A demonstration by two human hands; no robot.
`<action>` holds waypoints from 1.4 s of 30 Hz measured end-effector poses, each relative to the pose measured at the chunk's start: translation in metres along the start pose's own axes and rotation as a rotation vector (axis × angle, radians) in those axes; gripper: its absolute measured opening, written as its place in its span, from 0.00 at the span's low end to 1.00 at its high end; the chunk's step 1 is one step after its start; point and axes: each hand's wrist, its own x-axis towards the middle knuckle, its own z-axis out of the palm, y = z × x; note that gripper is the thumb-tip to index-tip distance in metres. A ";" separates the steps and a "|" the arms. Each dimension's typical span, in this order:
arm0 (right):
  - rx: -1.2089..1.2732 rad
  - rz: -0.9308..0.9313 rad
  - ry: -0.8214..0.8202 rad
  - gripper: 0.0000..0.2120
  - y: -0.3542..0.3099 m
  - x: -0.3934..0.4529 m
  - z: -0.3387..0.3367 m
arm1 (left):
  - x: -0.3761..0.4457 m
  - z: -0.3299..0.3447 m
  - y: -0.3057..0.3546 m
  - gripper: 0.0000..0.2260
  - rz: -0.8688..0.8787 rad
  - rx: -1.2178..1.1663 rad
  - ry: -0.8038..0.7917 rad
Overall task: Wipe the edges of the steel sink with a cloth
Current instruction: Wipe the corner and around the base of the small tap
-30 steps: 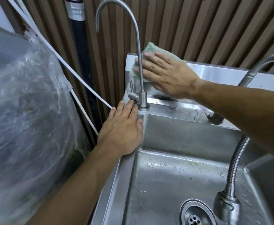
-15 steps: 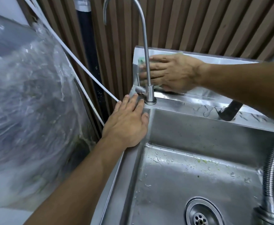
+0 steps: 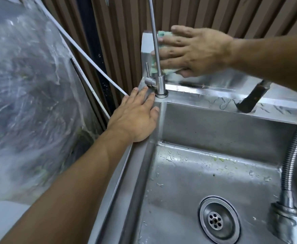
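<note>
The steel sink (image 3: 140, 155) fills the lower right, with a wet basin and a round drain (image 3: 219, 220). My right hand (image 3: 193, 50) presses a green cloth (image 3: 161, 35) flat against the left end of the sink's upright back panel (image 3: 147, 44), behind the thin tap. Most of the cloth is hidden under the palm and fingers. My left hand (image 3: 137, 118) lies flat, fingers apart, on the sink's left rim at the back corner, its fingertips beside the tap base.
A slim gooseneck tap (image 3: 159, 81) stands at the back left corner. A ribbed flexible hose (image 3: 292, 155) hangs into the basin at right. A black handle (image 3: 251, 99) rests on the back ledge. Plastic-wrapped bulk (image 3: 24, 85) and white cables (image 3: 84, 55) are at left, slatted wall behind.
My right hand has slid the cloth down and then back up over the left end of the back panel. The left hand stays on the rim. The camera has shifted.
</note>
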 end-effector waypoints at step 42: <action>0.942 0.879 -0.054 0.27 -0.157 -0.004 -0.027 | 0.002 0.006 -0.001 0.32 0.030 0.015 0.057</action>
